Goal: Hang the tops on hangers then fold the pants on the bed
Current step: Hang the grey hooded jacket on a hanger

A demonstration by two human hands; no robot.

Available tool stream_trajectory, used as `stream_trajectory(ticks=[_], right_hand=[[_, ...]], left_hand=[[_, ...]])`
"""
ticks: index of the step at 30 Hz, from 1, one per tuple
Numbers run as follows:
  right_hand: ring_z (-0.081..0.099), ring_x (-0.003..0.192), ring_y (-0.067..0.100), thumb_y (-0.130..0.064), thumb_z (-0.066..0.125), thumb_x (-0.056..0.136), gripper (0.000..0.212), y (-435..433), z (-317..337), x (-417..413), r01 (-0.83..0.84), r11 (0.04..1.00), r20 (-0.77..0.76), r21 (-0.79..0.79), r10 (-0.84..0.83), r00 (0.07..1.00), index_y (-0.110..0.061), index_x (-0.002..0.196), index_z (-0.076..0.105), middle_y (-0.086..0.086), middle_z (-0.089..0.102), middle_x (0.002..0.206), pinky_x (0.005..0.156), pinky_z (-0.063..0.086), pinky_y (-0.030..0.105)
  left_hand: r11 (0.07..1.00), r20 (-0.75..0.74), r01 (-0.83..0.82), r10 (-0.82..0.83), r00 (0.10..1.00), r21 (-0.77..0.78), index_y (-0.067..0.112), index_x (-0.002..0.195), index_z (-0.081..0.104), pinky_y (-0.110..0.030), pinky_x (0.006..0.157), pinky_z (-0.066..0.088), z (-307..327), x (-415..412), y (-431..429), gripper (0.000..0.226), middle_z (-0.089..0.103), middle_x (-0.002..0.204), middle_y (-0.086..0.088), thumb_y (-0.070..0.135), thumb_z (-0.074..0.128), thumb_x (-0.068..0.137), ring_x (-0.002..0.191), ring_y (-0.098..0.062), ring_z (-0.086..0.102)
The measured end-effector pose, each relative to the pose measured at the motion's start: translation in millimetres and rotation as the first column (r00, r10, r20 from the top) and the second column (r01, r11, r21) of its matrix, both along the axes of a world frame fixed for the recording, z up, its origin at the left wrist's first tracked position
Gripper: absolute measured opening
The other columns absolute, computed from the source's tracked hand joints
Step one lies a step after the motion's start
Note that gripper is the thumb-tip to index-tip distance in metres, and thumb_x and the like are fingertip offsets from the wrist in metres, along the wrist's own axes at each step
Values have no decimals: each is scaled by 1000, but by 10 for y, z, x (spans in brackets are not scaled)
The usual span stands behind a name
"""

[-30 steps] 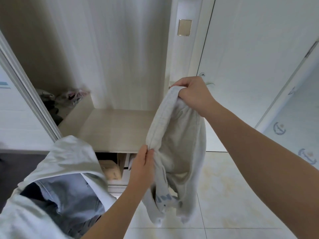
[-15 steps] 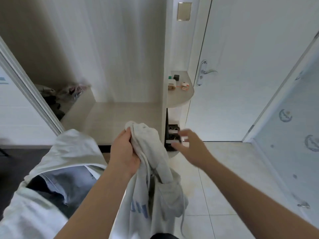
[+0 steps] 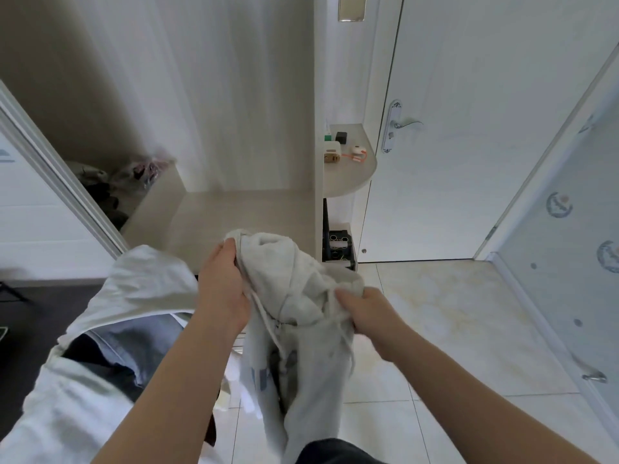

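I hold a light grey hooded top [image 3: 301, 336] with drawstrings and blue lettering in front of me, hanging down toward the floor. My left hand [image 3: 222, 289] grips its upper left edge near the hood. My right hand [image 3: 365, 313] grips the fabric on the right side at the hood's edge. Draped over my left arm are more clothes: a white garment [image 3: 134, 296] and a blue-grey one [image 3: 134, 343]. No hanger is in view.
An open wardrobe compartment with a bare wooden shelf [image 3: 241, 216] is straight ahead. A rounded side shelf [image 3: 351, 169] with small items adjoins it. A white door [image 3: 469, 128] with a lever handle [image 3: 400, 123] stands to the right, above a tiled floor [image 3: 452, 329].
My right hand let go of the top's upper end, swung down, and now grips the fabric on the right. The top dropped from held high to bunched low between both hands.
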State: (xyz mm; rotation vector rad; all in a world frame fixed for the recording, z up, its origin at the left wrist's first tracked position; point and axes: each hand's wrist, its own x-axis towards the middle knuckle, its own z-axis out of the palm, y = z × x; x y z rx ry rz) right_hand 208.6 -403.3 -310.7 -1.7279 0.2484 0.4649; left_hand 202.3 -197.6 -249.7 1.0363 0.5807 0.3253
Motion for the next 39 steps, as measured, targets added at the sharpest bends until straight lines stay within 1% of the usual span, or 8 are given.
stream_trajectory(ticks=[7, 12, 17, 25, 29, 32, 35, 39], right_hand=[[74, 94, 26, -28, 58, 102, 31, -2, 664, -7, 3, 979, 207, 203, -46, 977, -2, 99, 74, 17, 76, 99, 88, 59, 39], [71, 89, 26, -22, 52, 104, 29, 7, 829, -12, 25, 899, 177, 437, -113, 978, 3, 103, 68, 20, 72, 96, 82, 60, 35], [73, 76, 19, -19, 53, 103, 23, -143, 872, 65, 78, 837, 125, 541, -172, 977, -2, 98, 69, 10, 73, 82, 65, 60, 28], [73, 74, 16, -17, 52, 104, 22, -375, 887, 251, 172, 840, 206, 515, -316, 926, -4, 97, 68, 6, 74, 78, 63, 58, 26], [70, 74, 20, -17, 50, 105, 29, -327, 846, 275, 113, 910, 283, 399, -239, 929, -1, 91, 69, 13, 69, 76, 69, 57, 30], [63, 57, 21, -11, 43, 106, 42, -249, 797, 276, -22, 934, 356, 357, -114, 927, 15, 76, 53, 28, 57, 68, 56, 52, 23], [66, 76, 28, -19, 49, 105, 41, -183, 732, 331, 8, 979, 359, 204, -82, 930, 11, 80, 61, 31, 64, 82, 77, 55, 36], [71, 96, 23, -30, 58, 101, 26, -99, 660, 426, 34, 999, 295, -3, -31, 955, -10, 99, 75, 12, 75, 101, 90, 56, 38]], left_hand=[[844, -315, 253, -107, 943, 473, 18, 121, 66, -38, 80, 54, -396, 37, 261, 42, 69, 113, -3, 49, 65, 92, 102, -24, 64], [805, -587, 592, -495, 641, -32, 18, 137, 52, -46, 85, 57, -673, -123, 63, 90, 60, 134, -7, 66, 83, 67, 100, -27, 73], [767, -234, 367, -546, 805, -527, 10, 113, 66, -33, 78, 53, -943, -131, -186, 39, 69, 81, -7, 35, 77, 85, 75, -21, 65], [907, -323, 421, -393, 861, 19, 13, 81, 66, -24, 59, 42, -789, 21, -109, 13, 60, 68, 1, 10, 72, 70, 66, -15, 50], [289, -667, 669, -121, 735, 684, 17, 90, 63, -35, 76, 49, -739, 70, -16, 12, 62, 96, 0, 29, 62, 88, 90, -24, 59], [-139, -641, 678, 235, 730, 721, 33, 97, 53, -44, 90, 36, -749, 9, 42, 10, 57, 105, 6, 38, 49, 90, 114, -25, 47], [71, -607, 605, 18, 794, 793, 24, 78, 49, -40, 79, 46, -757, 21, 208, 15, 62, 90, -1, 26, 51, 93, 97, -30, 62], [895, -277, 269, -175, 945, 354, 6, 85, 65, -36, 58, 60, -631, -17, 387, 10, 73, 79, -15, 13, 65, 93, 74, -35, 74]])
